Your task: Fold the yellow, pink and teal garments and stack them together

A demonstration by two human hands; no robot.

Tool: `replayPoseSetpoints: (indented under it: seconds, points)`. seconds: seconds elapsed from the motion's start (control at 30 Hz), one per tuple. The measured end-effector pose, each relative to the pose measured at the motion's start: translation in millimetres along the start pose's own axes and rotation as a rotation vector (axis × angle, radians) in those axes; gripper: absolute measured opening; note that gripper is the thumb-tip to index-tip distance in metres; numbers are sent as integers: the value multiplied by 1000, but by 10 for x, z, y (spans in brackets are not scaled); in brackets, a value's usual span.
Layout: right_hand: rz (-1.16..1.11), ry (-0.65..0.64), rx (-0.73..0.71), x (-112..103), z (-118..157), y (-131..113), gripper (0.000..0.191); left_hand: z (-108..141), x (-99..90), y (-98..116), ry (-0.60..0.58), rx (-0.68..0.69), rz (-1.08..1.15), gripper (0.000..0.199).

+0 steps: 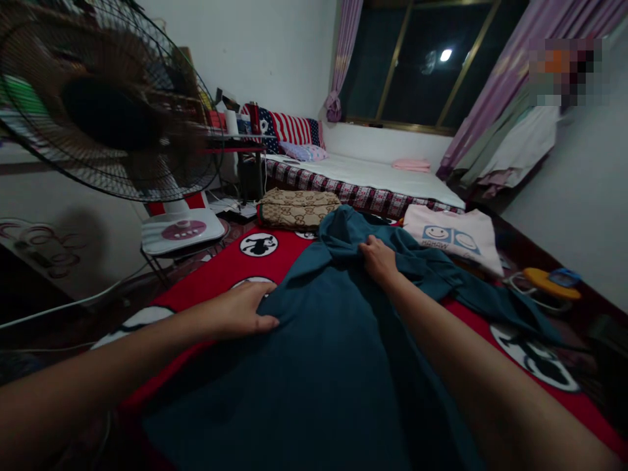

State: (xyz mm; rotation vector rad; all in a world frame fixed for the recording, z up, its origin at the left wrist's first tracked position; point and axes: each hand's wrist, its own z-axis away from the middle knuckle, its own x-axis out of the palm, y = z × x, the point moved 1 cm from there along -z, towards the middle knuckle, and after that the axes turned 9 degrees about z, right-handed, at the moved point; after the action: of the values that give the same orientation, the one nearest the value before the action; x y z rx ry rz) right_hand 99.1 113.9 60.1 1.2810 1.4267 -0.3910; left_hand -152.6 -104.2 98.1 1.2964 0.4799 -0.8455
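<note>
1. Teal garment (324,353) spread lengthwise over the red cloth (223,269) with its round black-and-white figures; bunched upper part near the far edge, one sleeve stretched towards the right edge.
2. Left hand (243,311) at the left side of the garment, thumb and forefinger apart, thumb tip against the fabric; contact of the other fingers impossible to make out.
3. Right hand (380,260) further up, near the bunched part, fingers curled together and clamped on a fold of the teal fabric.
4. At the far edge of the red cloth, just beyond the bunched part: a brown patterned bag (299,209).
5. Near the far right corner: a pale pink shirt (458,237) with two blue smiling prints, beside the teal folds.
6. Off the left edge, well apart from both hands: a large fan (105,114), blades blurred.
7. Beyond the far edge: a bed (363,175) with a folded pink cloth (411,165) on top, below a dark window (426,65) between purple curtains (346,49).
</note>
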Motion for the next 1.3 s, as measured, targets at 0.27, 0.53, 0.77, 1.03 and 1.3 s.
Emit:
replayPoseSetpoints:
  seconds: [0.27,0.53,0.77,1.03,1.3]
  points:
    - [58,35,260,-148,-267,671,31,-215,296,931,-127,241,152,44]
    - [37,-37,225,463,83,591,33,-398,1109,947,-631,112,200,63]
    - [-3,4,249,645,245,541,31,-1098,950,1056,58,445,81,30]
    - [-57,-420,136,216,-161,692,23,-1741,1283,601,348,325,-219,70]
    - [-371,-28,355,-3,-892,308,87,-1696,1287,620,365,336,-204,68]
